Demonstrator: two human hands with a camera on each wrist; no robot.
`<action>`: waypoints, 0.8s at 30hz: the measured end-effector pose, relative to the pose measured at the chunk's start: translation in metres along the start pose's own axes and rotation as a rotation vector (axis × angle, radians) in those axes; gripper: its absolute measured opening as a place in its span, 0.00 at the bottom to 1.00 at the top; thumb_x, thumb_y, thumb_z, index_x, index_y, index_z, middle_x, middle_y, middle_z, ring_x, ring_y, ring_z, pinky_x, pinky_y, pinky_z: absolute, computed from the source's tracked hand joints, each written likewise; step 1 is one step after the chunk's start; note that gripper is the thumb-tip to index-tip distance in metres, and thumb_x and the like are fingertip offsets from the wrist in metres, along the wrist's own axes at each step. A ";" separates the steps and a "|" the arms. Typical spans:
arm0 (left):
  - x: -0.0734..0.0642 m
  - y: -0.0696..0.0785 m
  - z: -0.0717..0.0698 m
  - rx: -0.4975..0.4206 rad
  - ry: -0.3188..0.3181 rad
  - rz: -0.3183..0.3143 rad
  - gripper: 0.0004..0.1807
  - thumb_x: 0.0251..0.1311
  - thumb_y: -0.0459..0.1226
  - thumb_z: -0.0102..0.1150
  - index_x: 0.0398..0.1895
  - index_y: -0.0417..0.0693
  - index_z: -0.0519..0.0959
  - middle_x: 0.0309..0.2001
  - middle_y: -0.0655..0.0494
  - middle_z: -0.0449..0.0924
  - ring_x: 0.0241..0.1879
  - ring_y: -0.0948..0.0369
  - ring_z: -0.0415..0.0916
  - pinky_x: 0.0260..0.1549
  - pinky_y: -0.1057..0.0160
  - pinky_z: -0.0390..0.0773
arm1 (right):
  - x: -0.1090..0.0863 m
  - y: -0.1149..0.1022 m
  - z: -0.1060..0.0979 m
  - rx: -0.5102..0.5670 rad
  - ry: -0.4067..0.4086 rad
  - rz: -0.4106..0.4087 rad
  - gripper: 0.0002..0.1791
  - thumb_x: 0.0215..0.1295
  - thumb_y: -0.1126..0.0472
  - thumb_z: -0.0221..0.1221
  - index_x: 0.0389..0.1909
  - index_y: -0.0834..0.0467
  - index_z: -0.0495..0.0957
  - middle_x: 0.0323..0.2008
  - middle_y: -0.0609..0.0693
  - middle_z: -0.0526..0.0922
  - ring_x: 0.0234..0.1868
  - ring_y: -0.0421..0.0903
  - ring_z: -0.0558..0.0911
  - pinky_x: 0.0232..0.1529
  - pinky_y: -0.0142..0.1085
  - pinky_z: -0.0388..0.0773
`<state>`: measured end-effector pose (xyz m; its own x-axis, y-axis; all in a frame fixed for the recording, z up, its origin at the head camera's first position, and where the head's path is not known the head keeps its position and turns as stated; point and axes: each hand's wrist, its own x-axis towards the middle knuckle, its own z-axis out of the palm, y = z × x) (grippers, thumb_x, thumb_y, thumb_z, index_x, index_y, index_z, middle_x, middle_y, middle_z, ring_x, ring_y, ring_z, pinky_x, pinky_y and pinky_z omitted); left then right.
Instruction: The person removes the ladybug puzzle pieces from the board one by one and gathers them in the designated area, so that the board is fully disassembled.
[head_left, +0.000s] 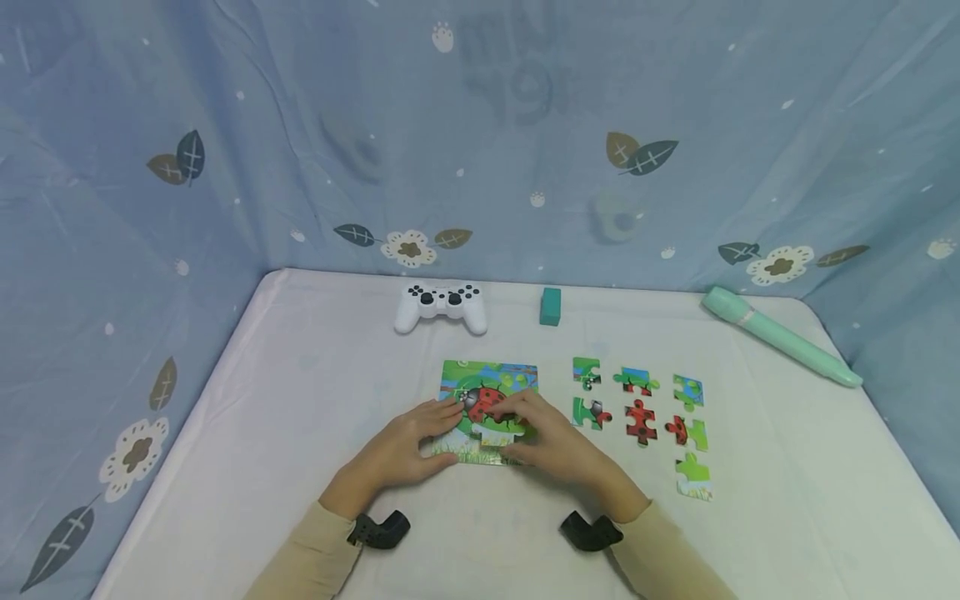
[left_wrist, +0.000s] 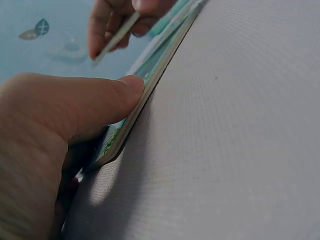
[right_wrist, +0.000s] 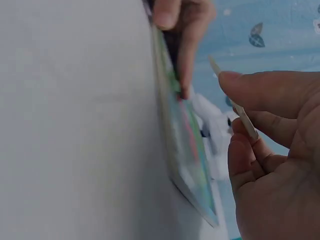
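A puzzle board [head_left: 477, 367] with a ladybug picture lies on the white table, between both hands. My left hand [head_left: 401, 446] rests on its left side, fingers stretched over the picture and thumb at the near left corner. In the left wrist view, the left thumb [left_wrist: 112, 97] presses against the board's near edge. My right hand [head_left: 555, 442] pinches a puzzle piece [head_left: 497, 437] over the lower part of the board. Seen from the right wrist, this thin piece [right_wrist: 246, 122] is tilted between thumb and fingers, raised off the board.
Several loose puzzle pieces [head_left: 641, 422] lie in columns right of the board. Behind it are a white game controller [head_left: 441, 306] and a small teal block [head_left: 551, 307]. A mint-green stick-like object [head_left: 783, 337] lies at the back right. Blue patterned cloth [head_left: 480, 167] encloses the table.
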<state>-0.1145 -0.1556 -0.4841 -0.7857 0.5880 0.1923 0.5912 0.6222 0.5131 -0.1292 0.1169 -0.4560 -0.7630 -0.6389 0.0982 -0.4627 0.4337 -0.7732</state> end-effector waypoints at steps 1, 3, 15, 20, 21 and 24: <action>0.000 0.000 0.000 0.001 -0.002 -0.001 0.33 0.57 0.51 0.61 0.64 0.45 0.71 0.66 0.54 0.69 0.67 0.53 0.64 0.66 0.52 0.66 | -0.002 0.001 -0.003 0.008 0.001 -0.009 0.28 0.57 0.62 0.66 0.60 0.52 0.72 0.52 0.45 0.71 0.52 0.41 0.72 0.53 0.37 0.76; -0.001 0.000 0.001 0.001 -0.005 -0.003 0.33 0.57 0.51 0.61 0.64 0.45 0.71 0.66 0.54 0.68 0.67 0.53 0.63 0.66 0.52 0.66 | -0.007 0.002 -0.010 0.009 0.009 -0.019 0.29 0.56 0.63 0.66 0.60 0.53 0.72 0.52 0.46 0.71 0.51 0.41 0.72 0.51 0.36 0.76; 0.000 0.001 0.001 -0.014 -0.018 -0.031 0.34 0.57 0.51 0.61 0.64 0.45 0.70 0.66 0.55 0.68 0.68 0.53 0.62 0.66 0.52 0.65 | -0.068 0.020 -0.048 -0.039 0.096 0.020 0.30 0.52 0.67 0.68 0.58 0.53 0.74 0.50 0.47 0.74 0.47 0.37 0.72 0.46 0.29 0.76; 0.000 0.001 0.001 -0.013 -0.012 -0.023 0.34 0.57 0.51 0.61 0.64 0.45 0.70 0.66 0.55 0.68 0.68 0.52 0.62 0.66 0.52 0.65 | -0.101 0.031 -0.061 -0.096 0.137 0.009 0.30 0.51 0.67 0.68 0.57 0.56 0.74 0.49 0.46 0.74 0.45 0.36 0.73 0.43 0.27 0.76; 0.000 0.001 0.001 -0.013 -0.010 -0.021 0.33 0.57 0.51 0.61 0.64 0.44 0.71 0.66 0.55 0.68 0.68 0.52 0.62 0.66 0.52 0.65 | -0.107 0.033 -0.064 -0.109 0.141 0.006 0.30 0.51 0.67 0.68 0.57 0.55 0.74 0.49 0.46 0.74 0.46 0.35 0.73 0.43 0.26 0.76; 0.000 0.001 0.000 -0.012 -0.009 -0.029 0.33 0.57 0.51 0.61 0.64 0.45 0.71 0.66 0.55 0.68 0.68 0.52 0.62 0.66 0.52 0.65 | -0.123 0.038 -0.069 -0.145 0.152 0.049 0.30 0.51 0.66 0.69 0.57 0.52 0.74 0.51 0.44 0.73 0.47 0.32 0.73 0.44 0.25 0.76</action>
<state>-0.1143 -0.1549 -0.4839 -0.8006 0.5748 0.1694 0.5661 0.6330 0.5280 -0.0844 0.2559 -0.4540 -0.8405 -0.5164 0.1641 -0.4747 0.5557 -0.6825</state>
